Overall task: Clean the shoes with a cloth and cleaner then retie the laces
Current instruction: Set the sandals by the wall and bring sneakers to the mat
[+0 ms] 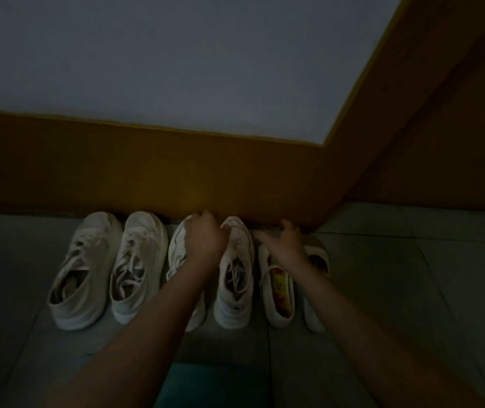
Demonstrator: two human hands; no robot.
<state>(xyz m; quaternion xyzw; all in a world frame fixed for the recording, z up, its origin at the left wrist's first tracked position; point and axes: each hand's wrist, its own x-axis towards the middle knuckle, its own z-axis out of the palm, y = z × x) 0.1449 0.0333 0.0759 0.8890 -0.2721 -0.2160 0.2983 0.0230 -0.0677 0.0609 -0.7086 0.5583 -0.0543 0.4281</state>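
The room is dim. The left hand [206,237] lies on the toe of the 3rd shoe [176,251]. Its back is up and its fingers bend down over the front. I cannot tell if it grips the shoe or just rests there. Just left of this hand stands the 2nd shoe [138,266], and past that the 1st shoe [82,269]. Both have loose laces. Between the 2 hands stands the 4th shoe [235,284], with its toe just beside the left hand.

The right hand [285,242] is spread wide, with the thumb pointing at the 4th shoe. It is over the toe of the 5th shoe [279,298], which is red and yellow inside. I cannot tell if it touches it. The 6th shoe [319,257] peeks out just right of this hand.

All 6 shoes are white. They stand on the grey tiled floor [397,275], toes near the orange strip [147,172] of the wall ahead of both hands. Between the 2 arms, close to the person, is a blue-green thing [203,387]. I cannot tell what it is.
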